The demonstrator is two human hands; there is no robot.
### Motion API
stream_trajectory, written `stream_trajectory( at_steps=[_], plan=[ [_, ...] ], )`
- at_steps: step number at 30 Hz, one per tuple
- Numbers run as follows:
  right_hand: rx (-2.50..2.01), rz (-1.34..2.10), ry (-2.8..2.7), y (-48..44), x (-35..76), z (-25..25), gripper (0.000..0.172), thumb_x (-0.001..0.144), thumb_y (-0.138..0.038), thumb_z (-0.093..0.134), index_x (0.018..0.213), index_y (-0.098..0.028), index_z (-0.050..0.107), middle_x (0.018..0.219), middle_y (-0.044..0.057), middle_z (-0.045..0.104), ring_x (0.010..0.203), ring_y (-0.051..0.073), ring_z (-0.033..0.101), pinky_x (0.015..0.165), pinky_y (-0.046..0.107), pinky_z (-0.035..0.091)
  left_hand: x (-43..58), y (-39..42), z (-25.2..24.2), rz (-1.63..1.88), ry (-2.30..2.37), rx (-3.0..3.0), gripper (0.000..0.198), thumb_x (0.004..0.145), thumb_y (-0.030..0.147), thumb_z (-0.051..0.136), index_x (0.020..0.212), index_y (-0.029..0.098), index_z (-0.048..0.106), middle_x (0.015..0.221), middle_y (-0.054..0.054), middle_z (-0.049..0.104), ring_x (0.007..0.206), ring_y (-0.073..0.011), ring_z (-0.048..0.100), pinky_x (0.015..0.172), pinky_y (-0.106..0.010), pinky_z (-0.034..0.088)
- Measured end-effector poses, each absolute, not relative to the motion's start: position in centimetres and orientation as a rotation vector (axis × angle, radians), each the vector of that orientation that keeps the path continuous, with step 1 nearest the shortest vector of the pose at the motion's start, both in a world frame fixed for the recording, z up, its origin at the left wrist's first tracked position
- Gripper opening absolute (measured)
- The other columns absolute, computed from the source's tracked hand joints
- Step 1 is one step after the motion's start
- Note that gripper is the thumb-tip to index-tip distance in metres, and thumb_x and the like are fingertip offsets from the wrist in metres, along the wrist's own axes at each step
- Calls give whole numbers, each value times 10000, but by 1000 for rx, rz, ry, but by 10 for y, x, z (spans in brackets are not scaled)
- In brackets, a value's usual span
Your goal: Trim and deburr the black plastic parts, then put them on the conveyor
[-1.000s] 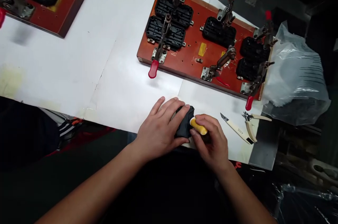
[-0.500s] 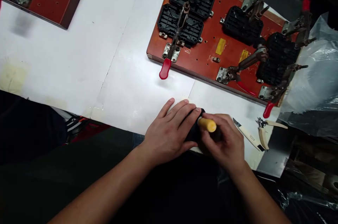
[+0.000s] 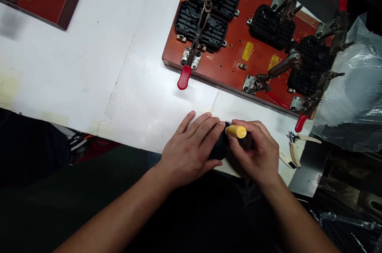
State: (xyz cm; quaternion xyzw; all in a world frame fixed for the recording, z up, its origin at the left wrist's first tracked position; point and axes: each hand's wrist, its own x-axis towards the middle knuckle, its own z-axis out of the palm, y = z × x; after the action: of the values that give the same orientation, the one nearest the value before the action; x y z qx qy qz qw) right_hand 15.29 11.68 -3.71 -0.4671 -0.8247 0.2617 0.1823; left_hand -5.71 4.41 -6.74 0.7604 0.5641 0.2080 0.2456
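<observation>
My left hand (image 3: pixel 192 147) lies flat over a dark block-like part (image 3: pixel 220 145) at the table's near edge. Its fingers are stretched out and spread, with the thumb by the part's lower edge; the hand covers most of the part. Just to the right, my right hand (image 3: pixel 259 151) is closed round a thick yellow stick (image 3: pixel 237 131) with a rounded end, pinched between thumb and fingers. The stick's end points up towards me, and its lower end is hidden. It stands against the right side of the dark part; whether they touch, I cannot tell.
A red-brown fixture board (image 3: pixel 221 60) with black ribbed housings (image 3: pixel 201 24) and red-handled toggle clamps (image 3: pixel 184 77) lies beyond my hands. Cream-handled nippers (image 3: pixel 295 151) and a partly hidden cream tool (image 3: pixel 285 158) lie right. Another board (image 3: pixel 56 4) is far left, plastic bags (image 3: pixel 355 86) far right.
The yellow stick and my right hand have shifted slightly, the stick now leaning more to the side. My right hand covers more of the cream tool. The view has moved a little.
</observation>
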Motion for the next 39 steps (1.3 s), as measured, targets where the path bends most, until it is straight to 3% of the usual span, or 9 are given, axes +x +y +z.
stream_trajectory(
  at_steps=[16, 23, 28, 34, 39],
  plan=[
    [-1159, 810, -2432, 112, 157, -32, 365, 1027, -171, 687, 1375, -271, 637, 1128, 63, 732, 997, 237, 682, 841, 401, 584, -56, 45, -69, 605, 1556, 2112, 778, 1004, 599, 681, 1595, 133, 483, 1621, -187, 562, 1596, -354, 435, 1387, -583, 211],
    [-1083, 1005, -2402, 93, 167, -34, 380, 1021, -141, 690, 1381, -235, 617, 1104, 70, 725, 1020, 233, 668, 852, 402, 583, -55, 45, -68, 609, 1529, 2133, 759, 978, 546, 709, 1574, 127, 497, 1620, -199, 555, 1610, -365, 413, 1388, -596, 200],
    [-1098, 860, -2375, 100, 167, -38, 375, 1001, -137, 703, 1356, -246, 646, 1102, 59, 732, 984, 231, 668, 826, 392, 580, -54, 45, -68, 598, 1574, 2110, 727, 1018, 575, 653, 1569, 121, 516, 1611, -187, 565, 1605, -357, 419, 1385, -598, 208],
    [-1055, 998, -2433, 92, 178, -32, 385, 1033, -135, 675, 1396, -250, 620, 1150, 74, 737, 1036, 233, 689, 847, 385, 596, -53, 43, -68, 580, 1535, 2140, 810, 994, 608, 663, 1597, 98, 484, 1635, -191, 544, 1626, -366, 384, 1398, -587, 170],
    [-1047, 921, -2403, 100, 169, -36, 370, 1030, -162, 687, 1380, -272, 636, 1105, 60, 728, 993, 231, 678, 829, 390, 597, -53, 44, -68, 609, 1583, 2108, 745, 1032, 602, 616, 1581, 111, 506, 1625, -195, 555, 1608, -350, 419, 1386, -587, 210]
  ],
)
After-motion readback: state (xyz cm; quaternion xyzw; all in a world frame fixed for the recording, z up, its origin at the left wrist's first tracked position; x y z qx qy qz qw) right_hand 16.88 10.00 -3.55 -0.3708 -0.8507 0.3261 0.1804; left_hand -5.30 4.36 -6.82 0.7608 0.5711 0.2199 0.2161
